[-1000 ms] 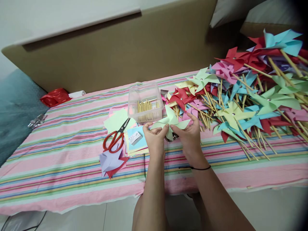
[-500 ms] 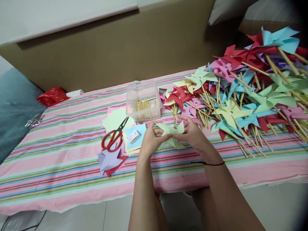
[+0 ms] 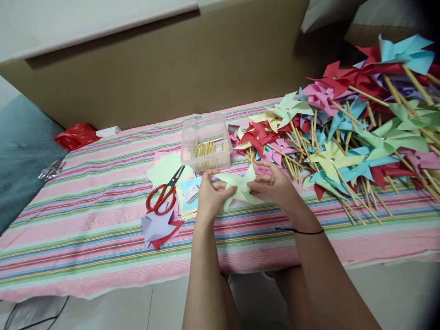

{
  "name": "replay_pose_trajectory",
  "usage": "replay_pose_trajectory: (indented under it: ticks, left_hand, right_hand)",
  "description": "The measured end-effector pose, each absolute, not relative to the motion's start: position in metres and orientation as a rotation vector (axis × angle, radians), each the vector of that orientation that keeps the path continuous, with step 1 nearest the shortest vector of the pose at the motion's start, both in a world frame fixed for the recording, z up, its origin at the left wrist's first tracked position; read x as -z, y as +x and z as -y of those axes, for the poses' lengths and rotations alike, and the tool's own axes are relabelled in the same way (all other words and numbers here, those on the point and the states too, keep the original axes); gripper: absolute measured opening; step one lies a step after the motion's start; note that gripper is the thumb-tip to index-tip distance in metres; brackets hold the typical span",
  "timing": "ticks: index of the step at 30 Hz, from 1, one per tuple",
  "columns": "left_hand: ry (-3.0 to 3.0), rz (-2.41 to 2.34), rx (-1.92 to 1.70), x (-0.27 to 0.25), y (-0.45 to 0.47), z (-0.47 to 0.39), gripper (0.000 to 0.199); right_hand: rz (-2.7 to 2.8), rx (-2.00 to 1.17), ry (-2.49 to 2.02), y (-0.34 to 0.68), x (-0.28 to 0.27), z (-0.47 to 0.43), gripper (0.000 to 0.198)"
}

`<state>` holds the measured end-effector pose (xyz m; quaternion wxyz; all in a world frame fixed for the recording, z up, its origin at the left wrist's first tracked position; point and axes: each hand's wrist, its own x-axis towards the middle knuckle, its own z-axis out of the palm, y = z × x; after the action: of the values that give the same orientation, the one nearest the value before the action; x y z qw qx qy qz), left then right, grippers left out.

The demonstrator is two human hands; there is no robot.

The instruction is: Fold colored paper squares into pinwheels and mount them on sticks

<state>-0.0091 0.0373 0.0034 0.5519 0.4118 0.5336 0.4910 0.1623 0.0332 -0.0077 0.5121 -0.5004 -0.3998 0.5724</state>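
Counting clock directions from the paper between my hands, with twelve straight ahead of me, a teal fabric surface (image 3: pixel 30 156) slopes at the far left, toward nine. A shiny silvery bundle (image 3: pixel 51 171) lies by it, at the edge of my striped cloth (image 3: pixel 103 197). Between nine and ten, well away, are a crumpled red plastic bag (image 3: pixel 77 136) and, just beside it, a small white roll (image 3: pixel 108 132).

Nearer, between eight and nine, a cut purple paper piece (image 3: pixel 154 227) lies partly over a red paper piece (image 3: pixel 165 237). At nine, my red-handled scissors (image 3: pixel 161 199) point their dark blades toward one, over pale green paper sheets (image 3: pixel 164 170). Just right of them, a stack of paper squares (image 3: pixel 187 211) carries a small white box (image 3: pixel 191 195). At eleven stands an open clear plastic box (image 3: pixel 204 124) with wooden sticks (image 3: pixel 206 150) inside.

My left hand (image 3: pixel 211 197) grips the left side of a pale green pinwheel head (image 3: pixel 240 187), thumb across its face. The pinwheel head is straight in front of me, between both hands, one blade tip up near twelve. My right hand (image 3: pixel 273 183) pinches its right side between thumb and fingers; a black cord (image 3: pixel 309 232) circles that wrist. At two, a big heap of stick-mounted pinwheels (image 3: pixel 333 159) spreads in red, pink, blue, green and yellow.
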Motion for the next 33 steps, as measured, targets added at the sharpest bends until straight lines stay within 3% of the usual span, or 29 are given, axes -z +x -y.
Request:
replay_pose_trajectory:
  ticks: [4, 7, 12, 17, 26, 33]
  left_hand:
    - [0.811, -1.347, -1.379, -0.004, -0.027, -0.042, 0.067]
    - [0.733, -1.365, -1.496, -0.005, -0.034, -0.044, 0.074]
    - [0.695, -1.339, -1.559, -0.007, -0.029, -0.043, 0.074]
    - [0.734, -1.297, -1.524, -0.006, -0.025, -0.042, 0.075]
    - [0.783, -1.284, -1.515, 0.0, -0.024, -0.043, 0.069]
    - [0.801, -1.292, -1.511, -0.001, -0.021, -0.041, 0.065]
  right_hand:
    - [1.092, -1.052, -1.339, 0.171, 0.011, -0.038, 0.022]
    - [1.433, -0.74, -1.438, 0.169, 0.022, -0.041, 0.007]
    - [1.834, -0.293, -1.497, 0.153, 0.043, -0.045, 0.015]
    - [1.886, -0.224, -1.687, 0.141, 0.051, -0.044, 0.018]
    - [1.868, -0.127, -1.751, 0.127, 0.053, -0.047, 0.004]
    - [1.845, -0.042, -1.703, 0.123, 0.055, -0.048, 0.012]
